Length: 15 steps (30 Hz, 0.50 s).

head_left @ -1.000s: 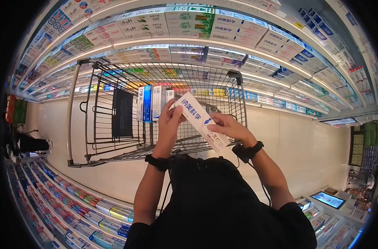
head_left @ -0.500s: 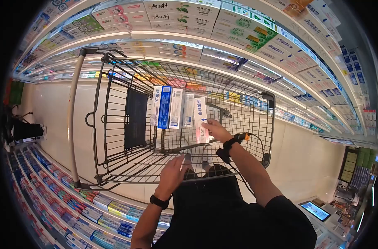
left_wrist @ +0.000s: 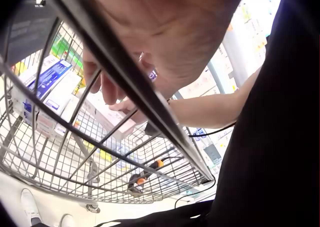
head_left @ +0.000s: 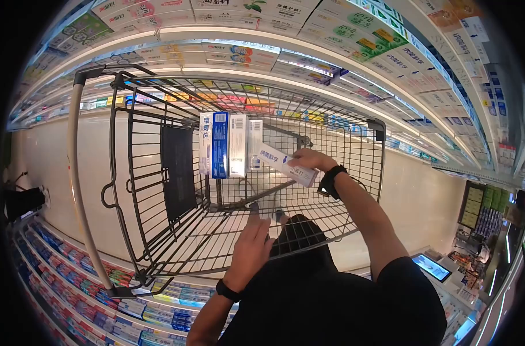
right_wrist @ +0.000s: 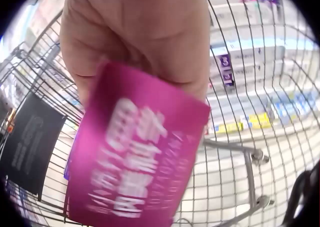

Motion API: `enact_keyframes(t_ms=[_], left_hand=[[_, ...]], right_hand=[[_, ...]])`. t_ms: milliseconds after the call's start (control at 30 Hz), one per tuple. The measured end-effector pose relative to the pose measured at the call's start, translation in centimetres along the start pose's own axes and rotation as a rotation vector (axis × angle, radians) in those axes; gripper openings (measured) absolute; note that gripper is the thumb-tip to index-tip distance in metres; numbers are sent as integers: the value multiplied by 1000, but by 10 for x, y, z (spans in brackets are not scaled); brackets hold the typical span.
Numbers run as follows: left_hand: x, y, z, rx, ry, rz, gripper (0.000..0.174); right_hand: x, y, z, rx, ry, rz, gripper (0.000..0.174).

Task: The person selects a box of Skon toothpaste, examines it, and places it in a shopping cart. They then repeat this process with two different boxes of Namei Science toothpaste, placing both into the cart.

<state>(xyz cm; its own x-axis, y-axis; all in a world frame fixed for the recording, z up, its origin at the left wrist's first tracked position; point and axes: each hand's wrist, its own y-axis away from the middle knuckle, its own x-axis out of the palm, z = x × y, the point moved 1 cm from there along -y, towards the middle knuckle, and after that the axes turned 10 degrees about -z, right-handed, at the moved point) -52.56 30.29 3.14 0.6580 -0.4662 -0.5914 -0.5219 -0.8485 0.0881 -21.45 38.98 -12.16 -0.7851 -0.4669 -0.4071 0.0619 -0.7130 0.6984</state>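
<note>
My right hand (head_left: 310,159) grips a long white and pink box (head_left: 269,155) over the cart basket. It lies slanted, its left end close to a row of boxes. In the right wrist view that hand (right_wrist: 135,32) has its fingers behind a magenta box face (right_wrist: 137,152). The row holds a blue box (head_left: 220,144) and white boxes (head_left: 238,145) side by side. My left hand (head_left: 251,249) holds nothing, its fingers extended by the cart's near rim; the left wrist view shows it (left_wrist: 167,34) beside the rim bar, contact unclear.
The wire cart (head_left: 363,173) has a pale handle bar (head_left: 78,173) at the left and a dark panel (head_left: 179,173) inside. Shelves of boxed goods (head_left: 354,32) run along the far side, with more packed shelves (head_left: 61,254) at lower left. A screen (head_left: 431,267) stands at lower right.
My left hand has let go of the box and moved down to the near rim. My right hand has carried the box over the basket, where it turned from upright to slanted.
</note>
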Motion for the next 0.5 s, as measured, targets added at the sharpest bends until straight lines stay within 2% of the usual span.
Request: enact_keyframes(t_ms=[33, 167, 233, 267, 367, 400, 433, 500], left_hand=[[-1, -12, 0, 35, 6, -7, 54], [3, -61, -2, 231, -190, -56, 72], [5, -77, -10, 303, -284, -11, 77], [7, -82, -14, 340, -329, 13, 80], [15, -83, -12, 398, -242, 58, 84], [18, -85, -12, 337, -112, 95, 79], [18, -81, -18, 264, -30, 120, 77], [10, -82, -32, 113, 107, 136, 75]], right_hand=[[-14, 14, 12, 0, 134, 52, 54], [-33, 85, 56, 62, 66, 245, 58], [-34, 120, 77, 60, -23, 319, 61], [-31, 134, 81, -16, -106, 311, 62], [-41, 174, 101, -9, -159, 210, 60], [-41, 174, 89, 74, -318, 310, 61], [-42, 179, 84, 141, -679, 408, 62], [-57, 191, 80, 173, -981, 272, 65]])
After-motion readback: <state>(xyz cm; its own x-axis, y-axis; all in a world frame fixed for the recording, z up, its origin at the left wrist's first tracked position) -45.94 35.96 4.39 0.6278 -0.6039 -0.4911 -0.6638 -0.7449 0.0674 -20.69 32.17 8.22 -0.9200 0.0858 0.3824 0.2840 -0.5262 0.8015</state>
